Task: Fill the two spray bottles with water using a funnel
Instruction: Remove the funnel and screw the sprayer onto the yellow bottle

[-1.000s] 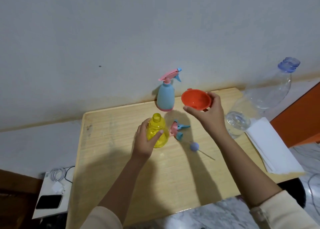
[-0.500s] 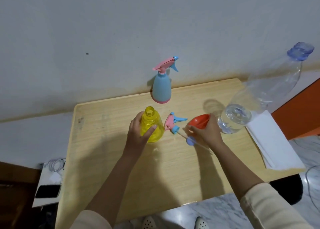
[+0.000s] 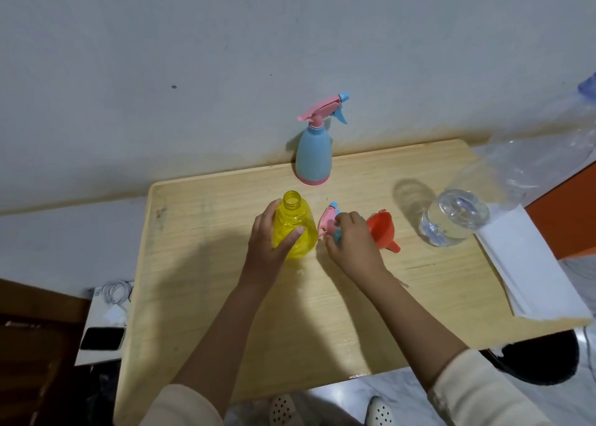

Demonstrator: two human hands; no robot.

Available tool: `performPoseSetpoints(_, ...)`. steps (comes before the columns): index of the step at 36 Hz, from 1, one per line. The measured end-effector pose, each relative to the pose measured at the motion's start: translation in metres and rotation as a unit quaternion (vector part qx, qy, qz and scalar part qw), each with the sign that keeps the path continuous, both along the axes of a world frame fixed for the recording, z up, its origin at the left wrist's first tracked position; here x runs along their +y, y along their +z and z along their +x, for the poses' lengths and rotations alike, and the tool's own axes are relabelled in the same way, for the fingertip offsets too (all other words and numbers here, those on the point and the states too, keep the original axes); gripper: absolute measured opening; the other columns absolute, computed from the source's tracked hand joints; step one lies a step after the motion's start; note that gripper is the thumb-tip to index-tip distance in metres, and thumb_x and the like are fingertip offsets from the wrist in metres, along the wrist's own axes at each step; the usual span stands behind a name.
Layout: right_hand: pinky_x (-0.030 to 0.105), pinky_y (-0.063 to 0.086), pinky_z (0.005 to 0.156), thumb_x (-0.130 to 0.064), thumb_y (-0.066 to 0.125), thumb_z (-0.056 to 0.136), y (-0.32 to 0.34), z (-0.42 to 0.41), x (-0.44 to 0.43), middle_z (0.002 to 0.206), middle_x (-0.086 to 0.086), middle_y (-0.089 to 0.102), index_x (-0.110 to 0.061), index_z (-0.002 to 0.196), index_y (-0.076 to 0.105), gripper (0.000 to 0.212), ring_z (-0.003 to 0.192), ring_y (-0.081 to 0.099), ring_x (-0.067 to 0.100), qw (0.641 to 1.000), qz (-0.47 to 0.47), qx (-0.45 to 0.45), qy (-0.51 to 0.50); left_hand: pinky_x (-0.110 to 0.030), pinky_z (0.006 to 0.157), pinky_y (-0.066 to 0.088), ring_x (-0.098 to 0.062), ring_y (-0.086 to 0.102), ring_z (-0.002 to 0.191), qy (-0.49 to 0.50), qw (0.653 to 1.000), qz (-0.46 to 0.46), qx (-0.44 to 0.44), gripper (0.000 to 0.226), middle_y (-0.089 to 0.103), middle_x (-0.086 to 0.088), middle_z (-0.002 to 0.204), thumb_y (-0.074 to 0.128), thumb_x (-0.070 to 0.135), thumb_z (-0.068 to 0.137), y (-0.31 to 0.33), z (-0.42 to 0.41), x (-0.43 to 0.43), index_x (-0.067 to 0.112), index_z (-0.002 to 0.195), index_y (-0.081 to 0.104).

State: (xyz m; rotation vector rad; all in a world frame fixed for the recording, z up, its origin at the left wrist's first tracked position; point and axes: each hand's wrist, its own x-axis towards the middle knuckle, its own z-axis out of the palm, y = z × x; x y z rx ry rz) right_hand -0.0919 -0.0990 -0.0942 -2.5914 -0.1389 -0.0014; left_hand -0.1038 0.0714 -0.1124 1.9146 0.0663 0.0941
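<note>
Head camera looks down on a light wooden desk (image 3: 290,329). Left hand (image 3: 269,251) grips the uncapped yellow translucent plastic spray bottle (image 3: 295,229), which stands upright near the desk's middle, fingers wrapped round its body. Right hand (image 3: 353,246) curls its fingers over the detached pink-and-blue trigger spray head (image 3: 329,218) lying just beside that bottle. A red plastic funnel (image 3: 382,229) lies on its side just right of this hand. A capped pale-blue spray bottle (image 3: 313,159) stands at the far edge; a large clear water bottle (image 3: 454,220) stands at the right.
</note>
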Motion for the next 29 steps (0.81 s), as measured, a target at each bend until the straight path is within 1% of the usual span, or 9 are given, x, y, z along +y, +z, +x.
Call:
performPoseSetpoints(3, 0.039, 0.032, 0.092, -0.017, 0.049, 0.092, -0.005, 0.009, 0.006, 0.115, 0.022, 0.052, 0.004, 0.111, 0.051, 0.028, 0.109, 0.045, 0.035, 0.995, -0.09, 0.047, 0.006, -0.047, 0.102, 0.044, -0.014, 0.049, 0.122, -0.001, 1.0, 0.0, -0.004, 0.063, 0.05, 0.003, 0.132, 0.061, 0.057, 0.075, 0.001, -0.001, 0.0, 0.045, 0.132, 0.037)
performPoseSetpoints(6, 0.035, 0.032, 0.09, -0.018, 0.044, 0.095, -0.008, 0.014, 0.007, 0.116, 0.019, 0.053, 0.0, 0.113, 0.05, 0.026, 0.11, 0.045, 0.032, 0.986, -0.142, 0.084, -0.001, -0.047, 0.103, 0.043, -0.015, 0.048, 0.123, -0.001, 1.0, -0.002, -0.002, 0.066, 0.049, 0.003, 0.133, 0.06, 0.057, 0.075, 0.002, -0.002, -0.001, 0.039, 0.135, 0.038)
performPoseSetpoints(12, 0.037, 0.038, 0.089, -0.01, 0.047, 0.092, 0.001, 0.019, 0.003, 0.113, 0.021, 0.056, 0.001, 0.11, 0.056, 0.022, 0.107, 0.051, 0.033, 0.989, -0.099, 0.102, -0.034, -0.044, 0.104, 0.041, -0.017, 0.049, 0.121, 0.002, 1.0, 0.009, -0.01, 0.072, 0.049, 0.005, 0.126, 0.058, 0.058, 0.074, 0.003, -0.001, -0.001, 0.026, 0.137, 0.042)
performPoseSetpoints(14, 0.037, 0.036, 0.087, -0.01, 0.051, 0.09, 0.009, 0.018, 0.0, 0.109, 0.024, 0.057, 0.004, 0.107, 0.056, 0.023, 0.103, 0.051, 0.035, 0.994, -0.053, 0.08, -0.061, -0.042, 0.105, 0.04, -0.016, 0.049, 0.12, 0.0, 1.0, 0.008, -0.012, 0.07, 0.049, 0.008, 0.123, 0.058, 0.057, 0.072, 0.005, -0.001, 0.0, 0.029, 0.134, 0.043)
performPoseSetpoints(18, 0.033, 0.034, 0.083, -0.018, 0.056, 0.091, 0.035, 0.018, -0.006, 0.107, 0.023, 0.057, 0.003, 0.113, 0.057, 0.031, 0.101, 0.053, 0.035, 0.993, 0.046, 0.013, -0.109, -0.04, 0.106, 0.04, -0.012, 0.049, 0.118, 0.004, 1.0, -0.019, -0.015, 0.053, 0.046, 0.026, 0.117, 0.061, 0.055, 0.07, 0.008, -0.001, -0.001, 0.053, 0.119, 0.041)
performPoseSetpoints(21, 0.025, 0.026, 0.067, -0.019, 0.055, 0.092, 0.063, 0.02, -0.005, 0.086, 0.014, 0.052, -0.003, 0.101, 0.063, 0.02, 0.084, 0.051, 0.024, 0.986, 0.139, -0.032, -0.088, -0.039, 0.105, 0.04, -0.01, 0.05, 0.118, -0.001, 1.0, -0.023, -0.021, 0.05, 0.046, 0.028, 0.118, 0.061, 0.055, 0.071, 0.007, -0.002, 0.0, 0.058, 0.117, 0.04)
performPoseSetpoints(23, 0.023, 0.031, 0.07, -0.019, 0.055, 0.092, 0.086, 0.021, -0.003, 0.086, 0.008, 0.053, -0.007, 0.101, 0.066, 0.017, 0.079, 0.047, 0.014, 0.974, 0.211, -0.055, -0.068, -0.039, 0.106, 0.04, -0.008, 0.05, 0.119, -0.007, 0.999, -0.027, -0.023, 0.05, 0.047, 0.029, 0.12, 0.062, 0.056, 0.073, 0.005, -0.003, 0.001, 0.062, 0.117, 0.04)
performPoseSetpoints(27, 0.027, 0.044, 0.092, -0.018, 0.057, 0.093, 0.128, 0.015, 0.005, 0.11, 0.004, 0.062, -0.017, 0.113, 0.063, 0.022, 0.106, 0.057, 0.018, 0.918, 0.389, -0.067, -0.049, -0.038, 0.108, 0.038, -0.01, 0.048, 0.123, -0.013, 0.999, -0.031, -0.008, 0.054, 0.048, 0.02, 0.123, 0.062, 0.058, 0.073, 0.005, -0.002, 0.001, 0.054, 0.122, 0.039)
performPoseSetpoints(29, 0.025, 0.047, 0.094, -0.014, 0.057, 0.093, 0.146, 0.011, 0.01, 0.116, 0.006, 0.064, -0.013, 0.115, 0.061, 0.023, 0.111, 0.059, 0.018, 0.892, 0.443, -0.077, -0.038, -0.034, 0.108, 0.037, -0.013, 0.046, 0.125, -0.018, 0.999, -0.028, 0.002, 0.056, 0.047, 0.013, 0.125, 0.066, 0.051, 0.077, 0.007, -0.002, 0.0, 0.047, 0.125, 0.038)
